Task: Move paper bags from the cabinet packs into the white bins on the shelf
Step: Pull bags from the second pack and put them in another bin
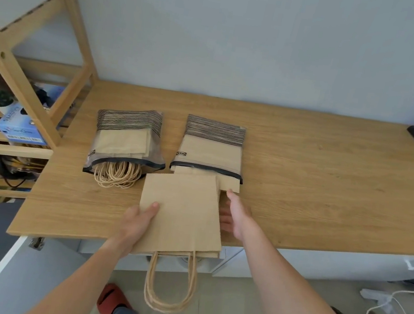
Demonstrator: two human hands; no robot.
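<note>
The wooden worktop (303, 183) runs wall to wall, its left end meeting the wooden shelf (28, 57); no white bins show in this view; two plastic packs lie side by side left of the worktop's middle, mouths toward the near edge; the left pack (127, 140) spills looped cord handles, the right pack (212, 148) has flat bags poking from its mouth. A stack of paper bags (182, 214) lies just below the right pack, overhanging the near edge, its long axis running from pack to person, handles dangling off the front. The left hand (138, 221) grips the stack's near-left corner, thumb on top; the right hand (236, 215) is open, empty, fingers extended beside the stack's right edge, pointing toward the bags left in the right pack. The right hand is nearer those; they lie straight ahead of it, so a short forward reach seems likely.
</note>
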